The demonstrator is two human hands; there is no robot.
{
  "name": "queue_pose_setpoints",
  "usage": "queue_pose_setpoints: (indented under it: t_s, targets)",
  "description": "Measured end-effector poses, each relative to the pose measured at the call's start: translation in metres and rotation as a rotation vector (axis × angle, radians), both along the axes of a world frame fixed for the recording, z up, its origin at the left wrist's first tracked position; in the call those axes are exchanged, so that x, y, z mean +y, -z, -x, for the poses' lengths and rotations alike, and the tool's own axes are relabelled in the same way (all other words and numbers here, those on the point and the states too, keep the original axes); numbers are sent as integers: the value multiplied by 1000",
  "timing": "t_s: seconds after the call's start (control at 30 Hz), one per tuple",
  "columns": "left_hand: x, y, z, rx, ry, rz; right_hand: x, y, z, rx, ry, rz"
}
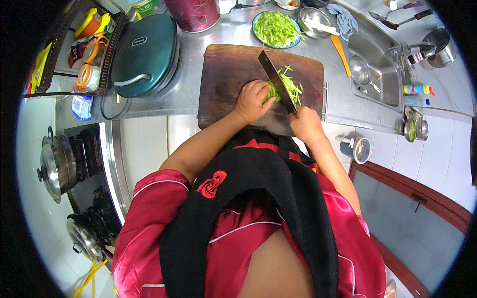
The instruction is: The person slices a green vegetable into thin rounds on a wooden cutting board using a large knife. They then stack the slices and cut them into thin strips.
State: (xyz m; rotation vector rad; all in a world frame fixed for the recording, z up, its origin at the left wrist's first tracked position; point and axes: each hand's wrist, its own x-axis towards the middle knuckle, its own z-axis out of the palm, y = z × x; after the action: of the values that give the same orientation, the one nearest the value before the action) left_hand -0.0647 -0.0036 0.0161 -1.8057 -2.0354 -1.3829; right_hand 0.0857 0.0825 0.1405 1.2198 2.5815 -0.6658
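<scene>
On a dark wooden cutting board [227, 74] lies a piece of green vegetable [273, 93], pressed down by the fingers of my left hand [254, 100]. My right hand [305, 123] grips the handle of a cleaver [277, 80], whose dark blade stands on the board against the right side of the piece. Thin green strips [292, 87] lie in a loose pile just right of the blade. Behind the board, a blue-rimmed plate [254, 31] holds a heap of similar green strips [276, 28].
A green electric griddle [145, 56] stands left of the board, near a wire rack of jars [115, 41]. Behind is a maroon container [193, 15]. To the right are a metal bowl [315, 22], an orange-handled utensil [341, 56], a blue cloth [343, 22] and a steel sink [391, 85].
</scene>
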Motion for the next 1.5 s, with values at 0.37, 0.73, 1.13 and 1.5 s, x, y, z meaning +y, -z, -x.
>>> queue_pose_setpoints:
  t_s: [0.37, 0.73, 1.13, 1.5]
  targets:
    - [2, 1, 0, 36, -11, 18, -1, -3, -3, -43, -29, 3]
    - [3, 3, 0, 32, -8, 38, 4, -2, 5, -113, -32, 64]
    - [3, 3, 0, 68, -27, 59, 13, 4, 15, -177, -35, 104]
    - [2, 2, 1, 43, -10, 93, 13, 9, -18, 38, 113, 48]
